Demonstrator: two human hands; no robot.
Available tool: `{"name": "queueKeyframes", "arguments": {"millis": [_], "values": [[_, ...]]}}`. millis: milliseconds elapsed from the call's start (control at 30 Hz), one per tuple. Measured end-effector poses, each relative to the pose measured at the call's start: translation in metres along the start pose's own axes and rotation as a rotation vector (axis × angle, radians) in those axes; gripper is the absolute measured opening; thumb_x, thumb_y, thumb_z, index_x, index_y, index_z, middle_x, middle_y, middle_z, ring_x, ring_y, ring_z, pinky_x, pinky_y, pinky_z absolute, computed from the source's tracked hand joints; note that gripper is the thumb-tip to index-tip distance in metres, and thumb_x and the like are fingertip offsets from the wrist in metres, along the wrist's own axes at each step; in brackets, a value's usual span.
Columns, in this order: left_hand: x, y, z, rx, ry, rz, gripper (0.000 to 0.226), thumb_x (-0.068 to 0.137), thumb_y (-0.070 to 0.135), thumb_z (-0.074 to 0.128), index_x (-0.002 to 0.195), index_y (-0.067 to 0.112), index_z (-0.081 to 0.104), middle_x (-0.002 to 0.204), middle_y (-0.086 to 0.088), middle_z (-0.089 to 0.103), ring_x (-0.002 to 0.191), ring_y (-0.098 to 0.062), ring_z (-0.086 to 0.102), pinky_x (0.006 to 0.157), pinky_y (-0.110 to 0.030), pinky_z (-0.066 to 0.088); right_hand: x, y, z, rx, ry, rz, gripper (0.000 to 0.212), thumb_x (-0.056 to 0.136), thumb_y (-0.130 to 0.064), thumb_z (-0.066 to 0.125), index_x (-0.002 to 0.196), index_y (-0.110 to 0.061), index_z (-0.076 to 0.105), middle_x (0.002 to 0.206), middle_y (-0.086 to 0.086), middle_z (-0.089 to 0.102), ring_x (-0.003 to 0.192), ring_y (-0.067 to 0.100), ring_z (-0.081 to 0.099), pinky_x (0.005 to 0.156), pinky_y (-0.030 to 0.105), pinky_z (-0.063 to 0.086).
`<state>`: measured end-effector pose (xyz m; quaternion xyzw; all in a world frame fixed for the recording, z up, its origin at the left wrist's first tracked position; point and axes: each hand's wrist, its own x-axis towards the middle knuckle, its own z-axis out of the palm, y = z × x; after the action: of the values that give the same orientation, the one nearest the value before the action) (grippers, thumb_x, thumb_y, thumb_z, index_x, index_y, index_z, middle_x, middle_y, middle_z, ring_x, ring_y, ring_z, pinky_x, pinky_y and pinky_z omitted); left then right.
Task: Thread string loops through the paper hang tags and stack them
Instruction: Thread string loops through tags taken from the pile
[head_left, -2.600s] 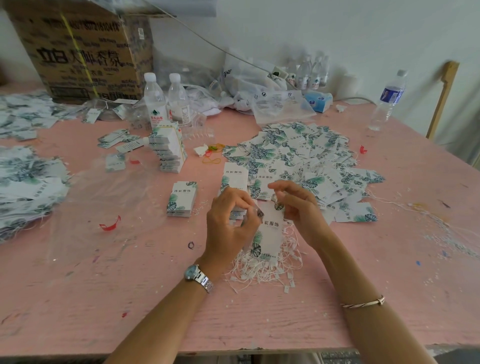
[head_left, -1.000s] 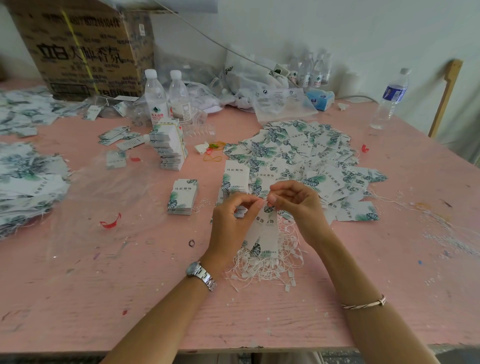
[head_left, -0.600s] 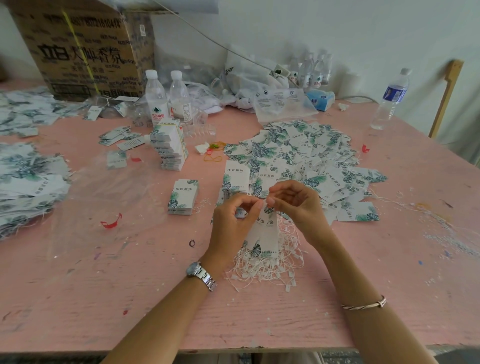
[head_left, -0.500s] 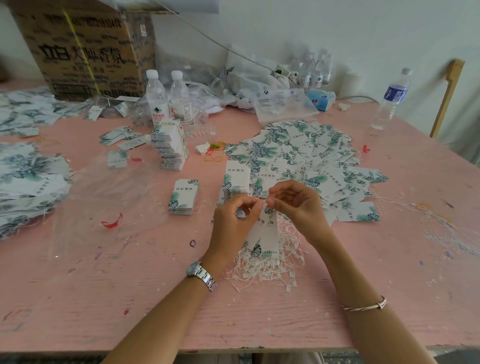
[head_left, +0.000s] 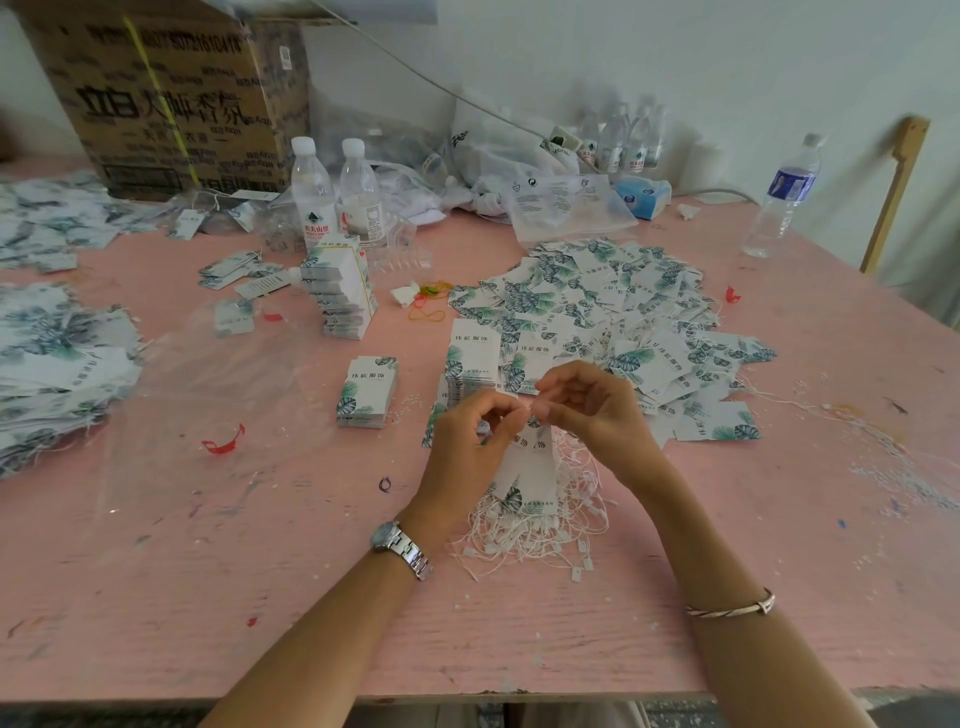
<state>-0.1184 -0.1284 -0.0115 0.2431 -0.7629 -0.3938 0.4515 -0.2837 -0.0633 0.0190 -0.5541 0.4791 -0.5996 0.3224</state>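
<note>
My left hand (head_left: 470, 441) pinches the top of a white leaf-printed hang tag (head_left: 530, 470) that hangs upright over a heap of white string loops (head_left: 540, 525). My right hand (head_left: 592, 408) meets it fingertip to fingertip at the tag's top, pinching what looks like a thin string there. Just behind my hands stands a short stack of tags (head_left: 474, 358). A wide spread of loose tags (head_left: 613, 322) covers the table beyond. Another small stack (head_left: 368, 392) lies to the left.
A tall banded stack of tags (head_left: 340, 288) and two water bottles (head_left: 335, 192) stand at the back left beside a cardboard box (head_left: 171, 98). More tag piles (head_left: 52, 358) lie far left. Another bottle (head_left: 782, 197) is back right. Clear plastic sheet (head_left: 208, 415) covers the left.
Both hands lifted the tag a little and brought their fingertips together at its top; in the last half second they hardly moved.
</note>
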Motion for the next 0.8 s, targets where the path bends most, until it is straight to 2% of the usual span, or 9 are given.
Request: {"name": "queueKeyframes", "arguments": {"millis": [67,200,333,500,600,800], "values": [[-0.0002,0.0019,-0.001,-0.045,-0.029,-0.022,0.024,0.09,0.037,0.065,0.092,0.013,0.071,0.084,0.006,0.069,0.076,-0.003,0.06,0.068,-0.011,0.041,-0.0004,-0.0012,-0.0018,0.084,-0.033,0.047,0.024,0.079,-0.004,0.074,0.1,-0.003,0.064,0.08,0.009,0.069,0.072,0.021,0.067,0.071,0.028,0.058],[-0.0011,0.0016,-0.0029,-0.129,-0.079,-0.091,0.028,0.088,0.039,0.066,0.092,0.012,0.072,0.079,0.011,0.069,0.072,0.003,0.057,0.066,-0.009,0.039,-0.001,-0.0018,-0.0024,0.162,-0.081,0.113,0.022,0.079,-0.002,0.072,0.099,-0.005,0.062,0.078,0.005,0.067,0.067,0.018,0.064,0.067,0.025,0.055],[-0.0008,-0.0012,-0.0058,-0.14,-0.113,-0.122,0.017,0.09,0.033,0.069,0.089,0.016,0.072,0.082,0.007,0.071,0.079,-0.006,0.063,0.074,-0.02,0.048,-0.0016,-0.0004,-0.0003,0.171,-0.096,0.14,0.02,0.079,-0.002,0.072,0.096,-0.006,0.062,0.077,0.002,0.065,0.069,0.016,0.061,0.066,0.023,0.052],[-0.0011,-0.0032,-0.0069,-0.109,-0.123,-0.118,0.01,0.092,0.024,0.071,0.088,0.015,0.072,0.084,0.005,0.071,0.082,-0.015,0.063,0.079,-0.036,0.051,-0.0032,-0.0012,0.001,0.154,-0.108,0.142,0.019,0.079,-0.002,0.071,0.095,-0.006,0.061,0.076,0.001,0.063,0.069,0.013,0.059,0.065,0.022,0.051],[-0.001,-0.0031,-0.0074,-0.089,-0.121,-0.099,0.007,0.092,0.023,0.072,0.087,0.017,0.072,0.083,0.01,0.069,0.081,-0.012,0.062,0.078,-0.037,0.051,-0.0037,-0.0021,0.0024,0.147,-0.11,0.146,0.019,0.08,-0.002,0.071,0.095,-0.005,0.06,0.076,0.001,0.062,0.069,0.013,0.058,0.065,0.023,0.05],[-0.0017,0.0001,-0.0076,-0.036,-0.104,-0.054,0.01,0.091,0.019,0.072,0.089,0.009,0.071,0.086,0.002,0.07,0.082,-0.014,0.063,0.078,-0.038,0.052,-0.0042,-0.0041,0.0026,0.141,-0.117,0.153,0.019,0.079,-0.003,0.071,0.094,-0.005,0.06,0.076,0.002,0.061,0.069,0.013,0.058,0.065,0.022,0.051]]}}
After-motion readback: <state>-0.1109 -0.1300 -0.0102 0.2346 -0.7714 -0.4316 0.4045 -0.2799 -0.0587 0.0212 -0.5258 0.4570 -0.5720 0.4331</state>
